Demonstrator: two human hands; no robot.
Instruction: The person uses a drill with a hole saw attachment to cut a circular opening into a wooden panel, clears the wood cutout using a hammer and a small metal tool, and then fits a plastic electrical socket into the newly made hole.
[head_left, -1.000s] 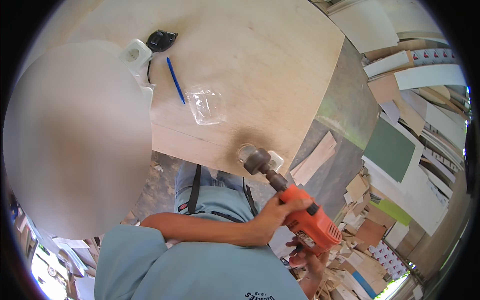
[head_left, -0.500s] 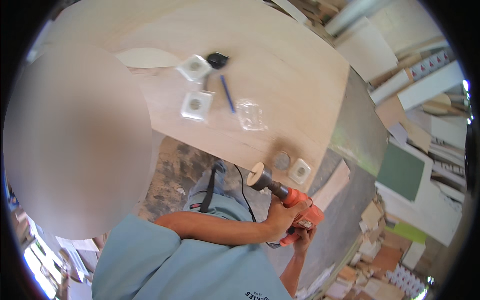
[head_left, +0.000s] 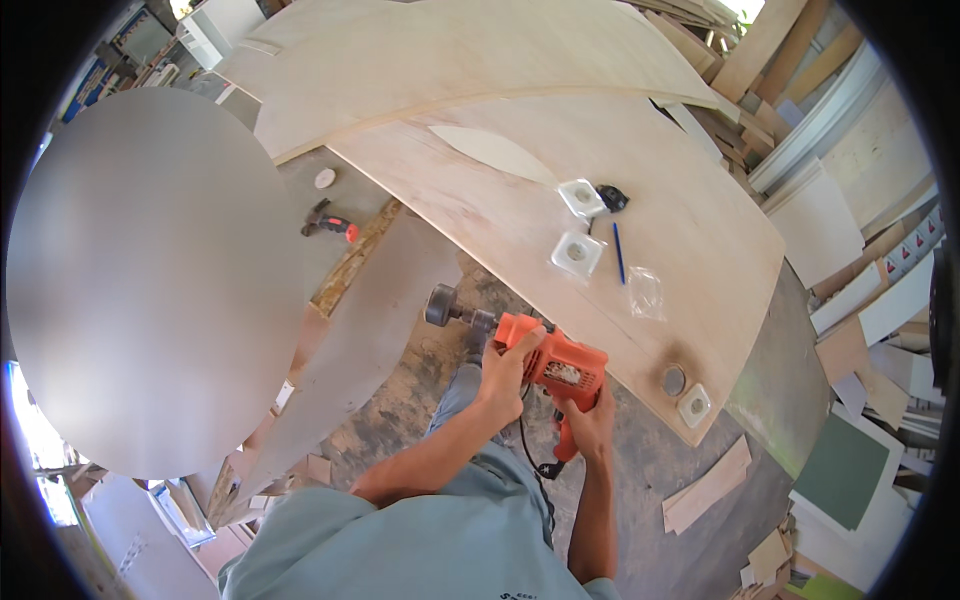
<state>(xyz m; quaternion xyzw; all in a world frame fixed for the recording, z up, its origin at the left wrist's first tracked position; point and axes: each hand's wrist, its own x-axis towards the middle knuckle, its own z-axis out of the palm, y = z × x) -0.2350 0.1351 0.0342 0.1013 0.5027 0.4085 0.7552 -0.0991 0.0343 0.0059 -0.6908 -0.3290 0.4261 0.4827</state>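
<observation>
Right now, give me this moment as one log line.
left hand: on drill body | right hand: on handle | orange drill: hole saw off plywood sheet

Orange power drill [head_left: 555, 368] with hole-saw bit pointing left, held level beside the plywood sheet's [head_left: 520, 215] edge

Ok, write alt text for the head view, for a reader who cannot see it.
Seen from above, a person grips an orange drill with both hands, left hand on its body and right hand on its handle. Beside it, a plywood sheet holds two white square plates, a blue pen and a clear bag.
</observation>
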